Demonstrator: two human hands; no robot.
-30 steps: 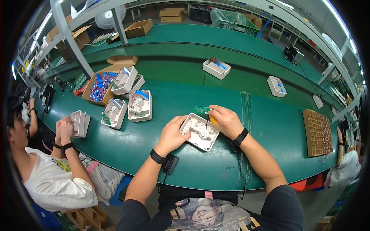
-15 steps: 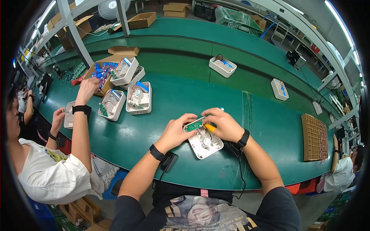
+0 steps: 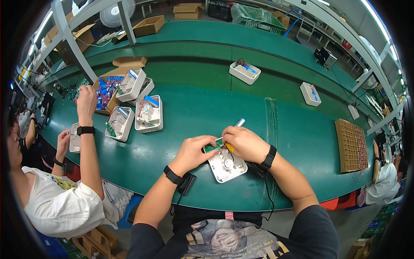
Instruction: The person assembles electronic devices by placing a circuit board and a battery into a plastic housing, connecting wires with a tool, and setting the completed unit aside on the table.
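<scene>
Green circuit board (image 3: 214, 147) sits over white tray (image 3: 227, 165) at near belt edge. Left hand (image 3: 195, 152) pinches board end; right hand (image 3: 244, 143) closed on pen-like tool (image 3: 233, 128). Board prob. light, stiff, fragile: grip by edges, not components.

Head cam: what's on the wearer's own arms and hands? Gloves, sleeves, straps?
No gloves: both the left hand and the right hand are bare. Each wrist carries a black band: left wristband, right wristband. A thin dark cable hangs near the right forearm; whether it joins the band is unclear. Forearms are uncovered; short dark sleeves of a printed T-shirt begin above the elbows.
</scene>
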